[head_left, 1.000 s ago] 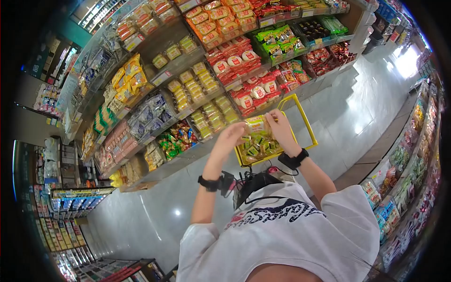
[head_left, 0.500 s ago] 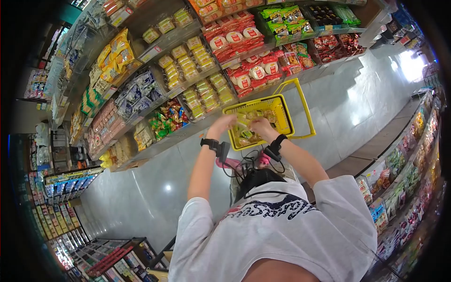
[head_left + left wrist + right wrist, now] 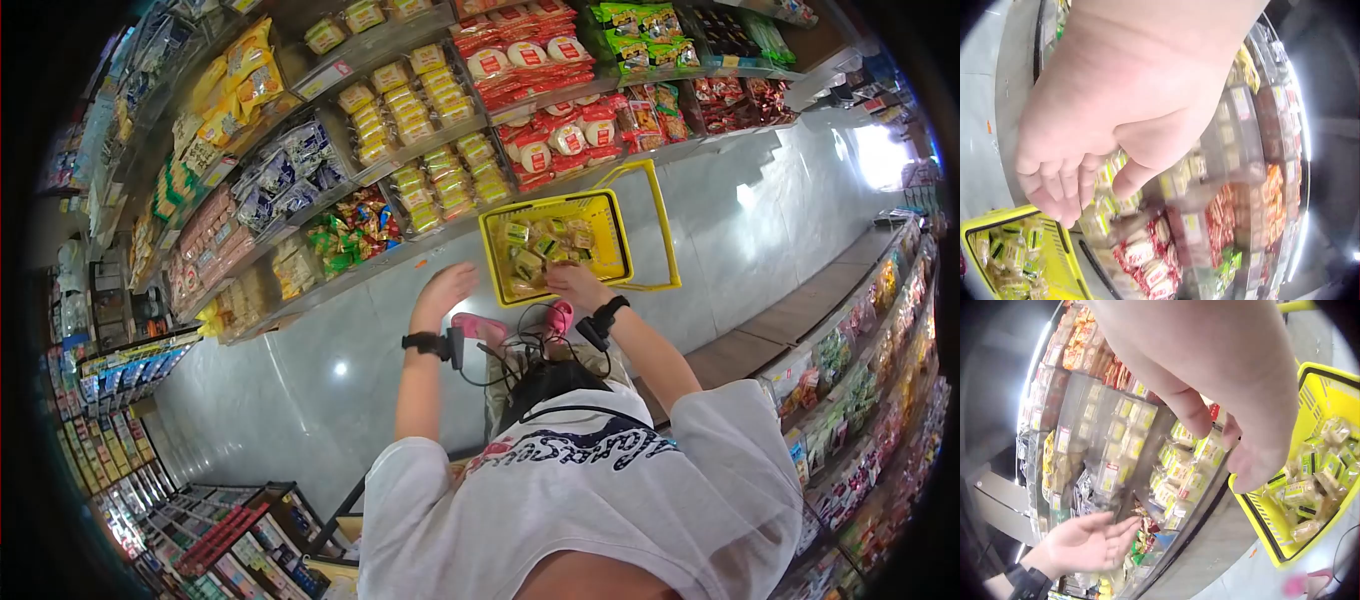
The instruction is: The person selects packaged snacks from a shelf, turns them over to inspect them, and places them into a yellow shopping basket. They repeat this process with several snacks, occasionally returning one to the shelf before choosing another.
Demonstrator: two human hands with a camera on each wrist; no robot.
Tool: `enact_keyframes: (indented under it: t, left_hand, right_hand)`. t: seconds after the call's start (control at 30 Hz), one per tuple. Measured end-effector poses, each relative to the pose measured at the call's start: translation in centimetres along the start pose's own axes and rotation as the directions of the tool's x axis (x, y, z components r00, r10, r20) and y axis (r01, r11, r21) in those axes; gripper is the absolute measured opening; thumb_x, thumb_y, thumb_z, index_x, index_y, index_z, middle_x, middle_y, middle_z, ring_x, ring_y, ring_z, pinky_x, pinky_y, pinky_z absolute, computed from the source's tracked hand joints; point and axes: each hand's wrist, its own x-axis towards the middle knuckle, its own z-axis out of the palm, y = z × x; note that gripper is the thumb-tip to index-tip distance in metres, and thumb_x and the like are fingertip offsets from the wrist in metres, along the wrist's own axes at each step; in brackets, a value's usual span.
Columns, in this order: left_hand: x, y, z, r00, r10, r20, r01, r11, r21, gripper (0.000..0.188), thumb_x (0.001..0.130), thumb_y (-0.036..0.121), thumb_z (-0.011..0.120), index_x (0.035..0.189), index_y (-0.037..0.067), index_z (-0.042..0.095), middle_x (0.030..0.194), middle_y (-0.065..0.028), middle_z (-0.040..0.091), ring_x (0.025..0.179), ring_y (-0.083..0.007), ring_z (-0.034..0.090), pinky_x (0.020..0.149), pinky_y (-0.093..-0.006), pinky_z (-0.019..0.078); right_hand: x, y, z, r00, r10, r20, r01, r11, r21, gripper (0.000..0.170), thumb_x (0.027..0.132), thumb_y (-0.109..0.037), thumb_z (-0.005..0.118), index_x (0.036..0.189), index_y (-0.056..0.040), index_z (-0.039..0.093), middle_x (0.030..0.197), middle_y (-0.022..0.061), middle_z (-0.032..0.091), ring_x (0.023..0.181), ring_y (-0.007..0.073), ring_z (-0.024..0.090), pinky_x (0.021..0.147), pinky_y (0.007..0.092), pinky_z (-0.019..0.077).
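A yellow shopping basket point(image 3: 610, 252) stands on the floor in front of the person, with several clear packs of snacks with yellow-green labels point(image 3: 547, 247) lying in it. My right hand point(image 3: 580, 286) hovers over the basket's near edge. Its fingers bend loosely with nothing between them in the right wrist view. Left of the basket, my left hand point(image 3: 446, 291) hangs in the air, empty, with relaxed fingers. Similar yellow-labelled packs point(image 3: 437, 190) fill lower shelf compartments beyond the left hand.
Shelves along the far side hold red packs of round white snacks point(image 3: 565, 140), purple-white packs point(image 3: 290, 172) and green bags point(image 3: 645, 40). The basket's yellow handle point(image 3: 662, 225) sticks out right. Another row of shelves point(image 3: 850, 370) borders the aisle. Pink shoes point(image 3: 480, 327) stand below the hands.
Earlier both hands held a yellow-labelled pack over the basket; now both are empty. The left hand has moved left, away from the basket, and the right hand has drawn toward its near edge.
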Motion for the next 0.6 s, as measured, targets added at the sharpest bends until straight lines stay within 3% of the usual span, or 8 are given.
enact_keyframes:
  t: [0.1,0.2,0.3,0.4,0.5,0.6]
  left_hand:
    - [-4.1,-0.3,-4.2,0.987,0.065,-0.144,-0.080,0.992,-0.097,0.033,0.085,0.029,0.055,0.111,0.009,0.055,0.112,-0.0042,0.057,0.100,-0.0176,0.054,0.079,-0.0302,0.0428]
    - [-8.8,-0.9,-7.3,0.941,0.137,-0.310,-0.209,0.954,-0.213,0.033,0.085,0.029,0.054,0.111,0.009,0.055,0.114,-0.0041,0.055,0.103,-0.0177,0.052,0.082,-0.0315,0.0404]
    - [-11.8,-2.0,-11.5,0.891,0.168,-0.422,-0.288,0.927,-0.240,0.033,0.085,0.029,0.054,0.111,0.009,0.055,0.113,-0.0036,0.054,0.102,-0.0171,0.051,0.082,-0.0311,0.0402]
    - [-13.3,-1.6,-15.0,0.857,0.130,-0.499,-0.327,0.885,-0.331,0.031,0.085,0.028,0.054,0.110,0.009,0.055,0.109,-0.0029,0.055,0.098,-0.0165,0.052,0.081,-0.0309,0.0405]
    - [-14.5,-0.1,-18.0,0.845,0.159,-0.510,-0.391,0.835,-0.387,0.028,0.086,0.026,0.053,0.108,0.009,0.055,0.109,-0.0026,0.055,0.095,-0.0159,0.052,0.080,-0.0307,0.0409]
    - [-15.6,1.9,-20.2,0.844,0.215,-0.491,-0.445,0.792,-0.419,0.020,0.084,0.021,0.055,0.101,0.009,0.058,0.099,0.0003,0.060,0.089,-0.0144,0.055,0.075,-0.0305,0.0442]
  right_hand:
    - [-2.2,-1.5,0.5,0.992,0.043,-0.116,-0.049,0.997,-0.055,0.022,0.087,-0.011,0.050,0.107,-0.0030,0.047,0.103,0.0127,0.056,0.095,0.0230,0.056,0.087,0.0349,0.0458]
    - [-3.8,-1.8,-0.8,0.985,-0.125,-0.121,0.110,0.987,-0.121,0.024,0.088,-0.013,0.048,0.109,-0.0010,0.047,0.104,0.0143,0.056,0.095,0.0244,0.055,0.087,0.0340,0.0452]
    - [-4.5,-3.0,0.4,0.922,-0.074,-0.381,0.110,0.991,0.072,0.025,0.088,-0.014,0.047,0.110,-0.0014,0.048,0.102,0.0143,0.056,0.092,0.0241,0.054,0.087,0.0331,0.0451]
    - [-3.5,-3.0,2.7,0.858,-0.074,-0.508,0.095,0.995,0.016,0.025,0.089,-0.014,0.044,0.110,-0.0017,0.049,0.101,0.0136,0.056,0.086,0.0234,0.054,0.085,0.0337,0.0457]
    - [-0.8,-1.8,6.5,0.865,-0.094,-0.492,0.102,0.995,-0.010,0.024,0.090,-0.015,0.042,0.108,-0.0011,0.050,0.099,0.0126,0.056,0.083,0.0228,0.054,0.082,0.0355,0.0467]
    - [4.1,0.8,9.8,0.946,-0.089,-0.311,0.096,0.995,0.006,0.026,0.088,-0.016,0.044,0.109,-0.0004,0.049,0.103,0.0139,0.054,0.092,0.0243,0.053,0.084,0.0368,0.0459]
